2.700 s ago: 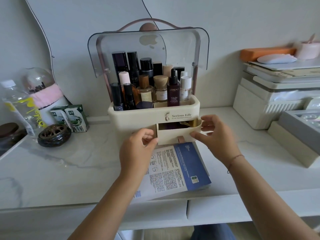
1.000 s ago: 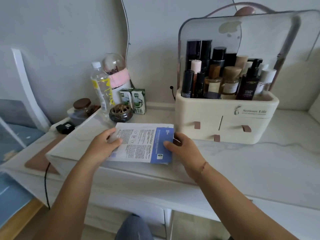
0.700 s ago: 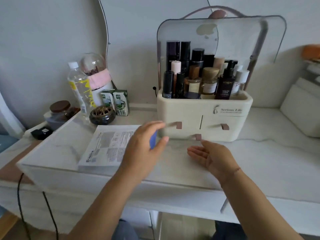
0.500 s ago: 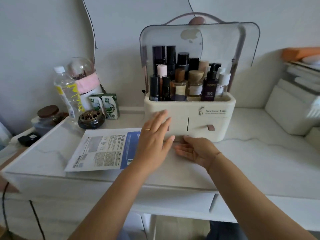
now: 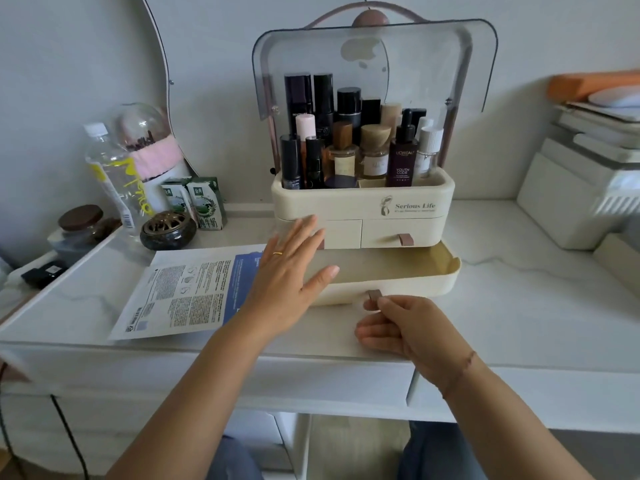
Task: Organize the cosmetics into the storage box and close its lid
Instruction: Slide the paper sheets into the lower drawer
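Box (image 5: 363, 209) is set upright, its lid (image 5: 374, 64) raised behind the bottles (image 5: 346, 147) stood in the top tray. Bottom drawer (image 5: 398, 275) is drawn out in front of the box; nothing is seen in it. Its tab (image 5: 373, 295) is pinched by the right hand (image 5: 408, 327), presumably to hold the drawer open. Left hand (image 5: 294, 271) is held flat and spread at the box's front left, gripping nothing. Packet (image 5: 187, 292) is laid left of the box, likely meant for the drawer.
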### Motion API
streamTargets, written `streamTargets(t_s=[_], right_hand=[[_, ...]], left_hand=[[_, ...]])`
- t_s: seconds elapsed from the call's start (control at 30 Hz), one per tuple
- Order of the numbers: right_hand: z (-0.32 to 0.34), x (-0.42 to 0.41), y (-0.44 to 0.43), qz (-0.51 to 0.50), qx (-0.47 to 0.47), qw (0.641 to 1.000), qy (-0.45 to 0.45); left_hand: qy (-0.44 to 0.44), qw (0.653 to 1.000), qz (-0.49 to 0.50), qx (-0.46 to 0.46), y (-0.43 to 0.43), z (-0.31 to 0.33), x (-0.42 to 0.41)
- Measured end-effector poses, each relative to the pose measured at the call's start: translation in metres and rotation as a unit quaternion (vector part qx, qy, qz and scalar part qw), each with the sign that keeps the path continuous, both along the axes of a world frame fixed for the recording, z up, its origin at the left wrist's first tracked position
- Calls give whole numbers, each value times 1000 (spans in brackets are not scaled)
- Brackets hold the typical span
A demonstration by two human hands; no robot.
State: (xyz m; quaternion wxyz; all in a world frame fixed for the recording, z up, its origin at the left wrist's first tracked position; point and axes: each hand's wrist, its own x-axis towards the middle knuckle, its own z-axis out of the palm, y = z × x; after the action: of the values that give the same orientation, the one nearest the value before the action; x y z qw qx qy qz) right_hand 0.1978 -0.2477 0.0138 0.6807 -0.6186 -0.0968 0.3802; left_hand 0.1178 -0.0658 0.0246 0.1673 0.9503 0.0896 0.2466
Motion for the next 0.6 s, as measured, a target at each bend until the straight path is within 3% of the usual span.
streamTargets(t_s=[0.07, 0.1, 0.13, 0.2, 0.23, 0.27, 0.33, 0.47, 0.6], right_hand=[[1, -2, -10, -25, -48, 994, -94], [-1, 0, -16, -52, -89, 975, -195], [-3, 4, -22, -93, -141, 930, -328], [-7, 13, -31, -161, -231, 790, -545], [-9, 19, -33, -163, -267, 741, -593], [-12, 24, -33, -147, -294, 720, -612], [-15, 32, -31, -112, -315, 719, -609], [-16, 27, -31, -135, -247, 729, -624], [-18, 15, -36, -124, -218, 736, -629]], left_hand=[[1, 1000, 11, -9, 2, 0, -14], [4, 1000, 11, 4, 3, -1, -21], [16, 1000, 6, 25, 2, -3, -28], [50, 996, -18, 65, -5, -6, -33], [59, 995, -25, 76, -11, -8, -32], [56, 995, -21, 78, -17, -9, -28], [24, 997, 17, 66, -26, -9, -22], [-16, 997, 78, 11, -25, -10, -21], [-33, 998, 61, -4, -24, -12, -31]])
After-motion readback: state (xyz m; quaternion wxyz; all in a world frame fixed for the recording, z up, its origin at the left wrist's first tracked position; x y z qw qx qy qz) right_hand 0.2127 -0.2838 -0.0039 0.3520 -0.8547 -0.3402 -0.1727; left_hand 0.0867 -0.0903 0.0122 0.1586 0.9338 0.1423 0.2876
